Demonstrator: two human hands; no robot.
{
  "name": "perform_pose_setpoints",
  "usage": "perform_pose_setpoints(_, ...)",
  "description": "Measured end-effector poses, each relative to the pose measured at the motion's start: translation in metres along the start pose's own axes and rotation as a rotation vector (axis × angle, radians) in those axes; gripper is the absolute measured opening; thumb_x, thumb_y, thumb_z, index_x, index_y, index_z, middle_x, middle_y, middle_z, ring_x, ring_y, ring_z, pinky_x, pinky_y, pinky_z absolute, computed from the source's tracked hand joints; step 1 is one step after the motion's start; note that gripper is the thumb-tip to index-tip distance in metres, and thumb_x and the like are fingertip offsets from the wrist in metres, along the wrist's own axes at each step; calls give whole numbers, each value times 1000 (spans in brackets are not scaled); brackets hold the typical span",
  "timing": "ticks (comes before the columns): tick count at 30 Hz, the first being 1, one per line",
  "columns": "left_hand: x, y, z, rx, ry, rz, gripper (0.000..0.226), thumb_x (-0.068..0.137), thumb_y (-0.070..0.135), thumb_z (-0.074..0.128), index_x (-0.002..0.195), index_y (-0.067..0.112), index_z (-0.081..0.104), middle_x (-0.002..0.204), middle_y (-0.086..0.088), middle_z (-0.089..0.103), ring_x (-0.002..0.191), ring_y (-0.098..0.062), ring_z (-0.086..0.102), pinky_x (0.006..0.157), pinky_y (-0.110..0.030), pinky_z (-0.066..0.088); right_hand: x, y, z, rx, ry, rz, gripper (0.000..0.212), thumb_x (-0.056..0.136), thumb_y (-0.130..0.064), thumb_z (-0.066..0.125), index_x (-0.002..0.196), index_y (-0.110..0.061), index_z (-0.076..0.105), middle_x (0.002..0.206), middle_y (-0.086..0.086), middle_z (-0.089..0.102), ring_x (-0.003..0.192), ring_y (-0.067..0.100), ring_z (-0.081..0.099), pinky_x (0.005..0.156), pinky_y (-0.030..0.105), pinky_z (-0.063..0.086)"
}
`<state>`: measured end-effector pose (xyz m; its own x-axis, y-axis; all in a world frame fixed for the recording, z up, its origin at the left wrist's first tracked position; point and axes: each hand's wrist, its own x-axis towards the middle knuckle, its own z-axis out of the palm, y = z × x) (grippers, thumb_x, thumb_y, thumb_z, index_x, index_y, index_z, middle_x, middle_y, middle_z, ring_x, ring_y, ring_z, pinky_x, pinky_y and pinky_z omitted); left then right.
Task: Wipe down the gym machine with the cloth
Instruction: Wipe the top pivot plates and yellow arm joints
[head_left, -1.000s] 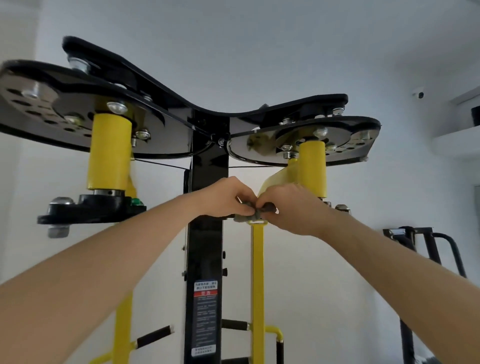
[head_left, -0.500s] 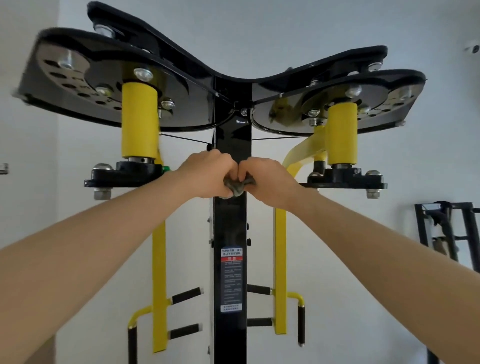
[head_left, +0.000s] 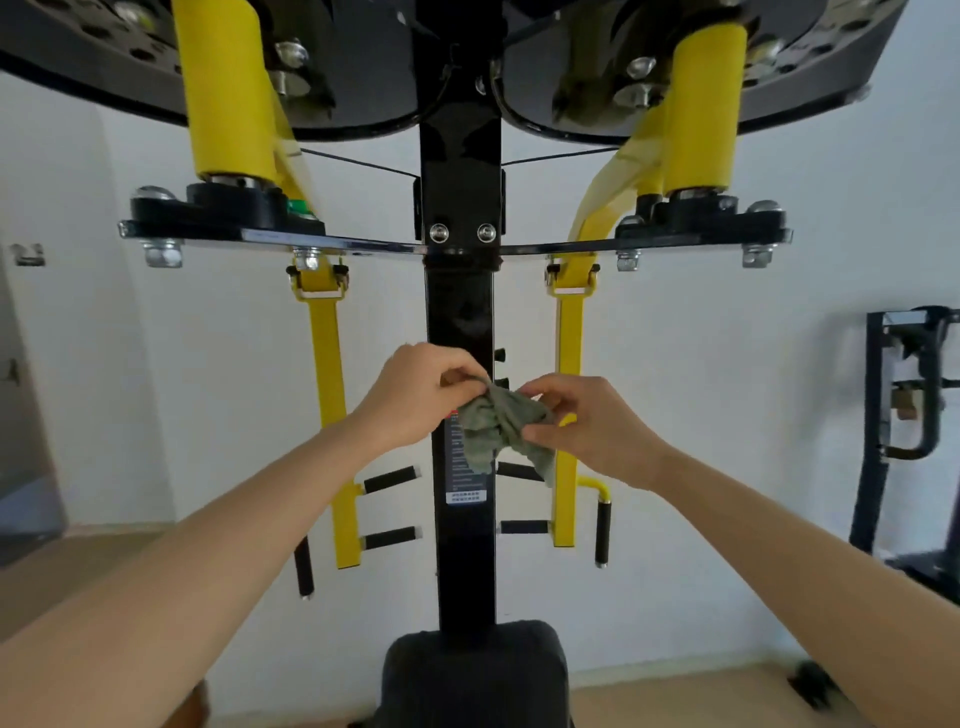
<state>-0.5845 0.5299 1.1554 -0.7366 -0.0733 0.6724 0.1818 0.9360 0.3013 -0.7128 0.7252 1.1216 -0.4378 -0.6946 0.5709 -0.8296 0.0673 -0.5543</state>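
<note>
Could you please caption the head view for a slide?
Left hand and right hand pinch a cloth before the black post.

Only one printed label (head_left: 464, 470), stuck on the black post (head_left: 460, 312), upper part hidden behind the cloth (head_left: 493, 423); red strip near the top, rows of fine pale print, white panel at the bottom, all too blurred to read

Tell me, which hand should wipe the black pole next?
Probably the left hand: it pinches the cloth right in front of the black pole, while the right hand holds the cloth's other side out by the yellow bar.
</note>
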Motion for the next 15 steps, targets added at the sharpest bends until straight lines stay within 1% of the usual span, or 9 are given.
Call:
perform_pose_setpoints(2, -7, -3, 17, -113, 42, -111, 11, 95, 14, 68, 97, 20, 77, 79, 12, 72, 64, -1, 67, 55, -14, 49, -7, 17, 10, 40, -34, 62, 16, 85, -14, 79, 98, -21, 74, 84, -7, 71, 75, 2, 62, 73, 21, 54)
perform_pose_setpoints(4, -11, -6, 30, -205, 75, -225, 10, 97, 11, 66, 97, 15, 75, 78, 4, 73, 56, -3, 67, 48, -14, 47, -8, 33, 19, 64, -23, 133, 5, 87, -11, 76, 86, -15, 72, 78, -7, 68, 68, 0, 58, 70, 21, 50)
perform_pose_setpoints(6, -10, -12, 39, -304, 102, -371, 9, 98, 11, 65, 99, 12, 74, 83, -4, 75, 57, -9, 70, 49, -14, 48, -2, 47, 27, 85, 32, 195, 8, 87, -10, 74, 82, -15, 70, 78, -6, 68, 70, 5, 60, 67, 24, 50)
perform_pose_setpoints(8, -7, -19, 44, -429, 143, -513, 10, 99, 12, 63, 101, 12, 72, 90, -10, 76, 62, -17, 74, 52, -18, 52, 7, 56, 32, 129, 78, 249, 6, 88, -11, 75, 86, -17, 72, 83, -1, 71, 72, 15, 65, 61, 29, 56)
perform_pose_setpoints(10, -3, -30, 46, -505, 208, -607, 11, 99, 12, 62, 101, 12, 73, 91, -9, 75, 66, -19, 73, 55, -20, 53, 20, 63, 35, 214, 102, 293, 7, 88, -11, 75, 91, -15, 72, 86, 7, 72, 66, 18, 64, 50, 27, 54)
perform_pose_setpoints(11, -1, -37, 46, -498, 242, -635, 11, 99, 13, 63, 99, 13, 74, 89, -7, 74, 67, -17, 70, 55, -20, 52, 28, 65, 36, 248, 114, 305, 7, 88, -11, 76, 91, -15, 71, 86, 8, 72, 65, 18, 63, 46, 26, 51)
perform_pose_setpoints(13, 3, -52, 46, -415, 277, -660, 10, 96, 17, 66, 95, 18, 76, 80, 0, 68, 64, -13, 56, 54, -23, 43, 44, 66, 38, 263, 155, 302, 8, 88, -12, 77, 90, -17, 70, 88, 7, 72, 69, 18, 64, 45, 23, 49)
perform_pose_setpoints(15, 9, -67, 42, -393, 276, -687, 10, 95, 20, 67, 92, 19, 77, 72, 3, 64, 61, -12, 49, 52, -23, 36, 62, 66, 39, 255, 199, 282, 8, 88, -13, 77, 89, -18, 70, 89, 6, 72, 70, 17, 63, 44, 22, 47)
